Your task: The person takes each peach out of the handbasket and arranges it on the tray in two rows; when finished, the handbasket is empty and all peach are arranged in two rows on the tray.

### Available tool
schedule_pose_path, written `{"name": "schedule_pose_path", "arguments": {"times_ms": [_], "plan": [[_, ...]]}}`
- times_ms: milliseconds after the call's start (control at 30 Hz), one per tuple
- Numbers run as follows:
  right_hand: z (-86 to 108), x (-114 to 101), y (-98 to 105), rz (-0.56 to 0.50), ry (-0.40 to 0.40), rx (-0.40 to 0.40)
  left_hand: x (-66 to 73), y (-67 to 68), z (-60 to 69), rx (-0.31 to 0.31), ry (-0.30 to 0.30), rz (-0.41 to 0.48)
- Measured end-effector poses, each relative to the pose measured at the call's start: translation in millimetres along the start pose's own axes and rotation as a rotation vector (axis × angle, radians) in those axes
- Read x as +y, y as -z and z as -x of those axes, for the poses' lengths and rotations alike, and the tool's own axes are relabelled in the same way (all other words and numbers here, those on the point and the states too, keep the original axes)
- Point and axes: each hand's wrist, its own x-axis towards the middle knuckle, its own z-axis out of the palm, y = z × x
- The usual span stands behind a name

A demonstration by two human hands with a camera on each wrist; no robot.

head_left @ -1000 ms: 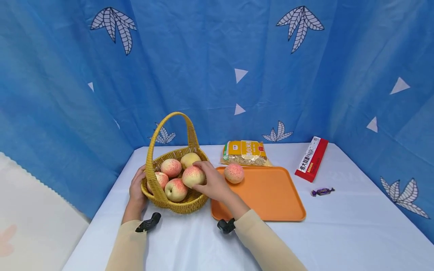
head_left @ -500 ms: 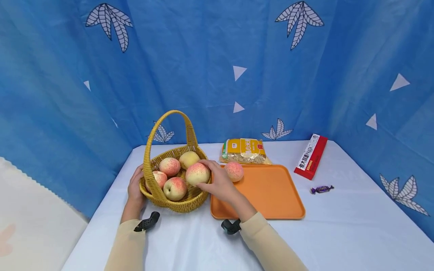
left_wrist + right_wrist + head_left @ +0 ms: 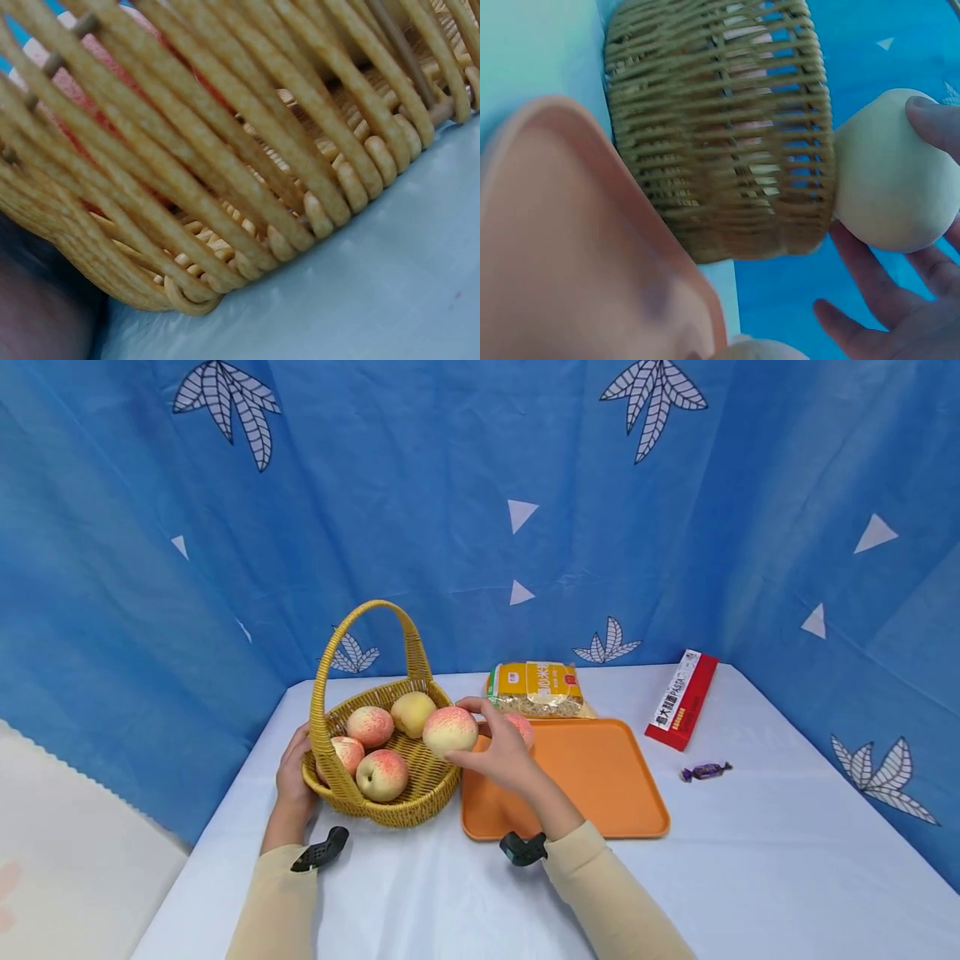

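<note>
My right hand (image 3: 504,753) holds a pink-and-yellow peach (image 3: 450,732) between thumb and fingers, over the right rim of a woven basket (image 3: 420,814). In the right wrist view this peach (image 3: 896,176) appears pale, beside the basket's rim. Several more peaches (image 3: 382,776) lie inside the basket. My left hand (image 3: 293,777) holds the basket's left side near the foot of its tall handle; its fingers are partly hidden. The left wrist view is filled by the basket's wall (image 3: 225,142). Another pink peach (image 3: 521,728) is on the orange tray (image 3: 577,777), partly behind my right hand.
Behind the tray lies a yellow bag of grains (image 3: 538,690). A red-and-white pasta packet (image 3: 682,700) and a purple wrapped candy (image 3: 707,772) lie to the right on the white tablecloth (image 3: 750,860). A blue curtain (image 3: 450,527) stands at the back.
My right hand has moved right with the peach, from inside the basket to over its right rim. My left hand stays at the basket. The view has shifted slightly.
</note>
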Motion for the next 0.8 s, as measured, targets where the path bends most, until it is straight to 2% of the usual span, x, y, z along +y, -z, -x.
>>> {"name": "schedule_pose_path", "arguments": {"times_ms": [233,467,800], "plan": [[-0.3,2.8,15.2,0.039,0.011,-0.003,-0.6,0.8,0.4,-0.008,0.01,0.0],[0.8,5.2,28.4,0.067,-0.039,-0.005,-3.0,1.0,2.0,-0.013,0.005,0.011],[0.5,13.7,50.6,0.078,-0.108,0.096,-2.2,1.0,0.4,-0.04,-0.034,0.047]]}}
